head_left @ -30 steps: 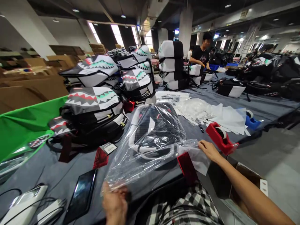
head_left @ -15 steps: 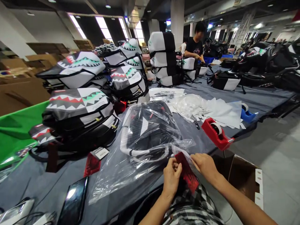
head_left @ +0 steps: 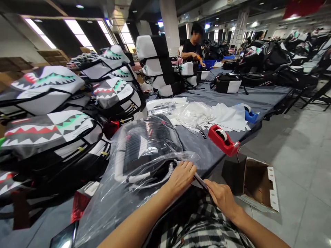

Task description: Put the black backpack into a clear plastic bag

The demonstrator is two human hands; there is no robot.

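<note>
A black-and-white backpack (head_left: 155, 137) lies inside a clear plastic bag (head_left: 100, 203) on the table in front of me. At its near right end my left hand (head_left: 182, 175) is closed, knuckles up, over the upper end of a tag. The tag (head_left: 200, 181), red in the earlier view, now shows nearly edge-on as a dark strip between my hands. Its lower end is pinched by my right hand (head_left: 221, 196), thumb side toward the strip. My left fingertips are hidden beneath the hand.
Shark-teeth backpacks (head_left: 51, 134) are piled on the left. A red tape dispenser (head_left: 223, 139), white sheets (head_left: 230, 115) and a blue tape dispenser (head_left: 250, 113) lie to the right. An open cardboard box (head_left: 258, 186) stands on the floor. A co-worker (head_left: 192, 48) stands farther back.
My left hand has turned palm down and moved over the tag's upper end. The tag has swung from showing its red face to edge-on. The view has shifted right.
</note>
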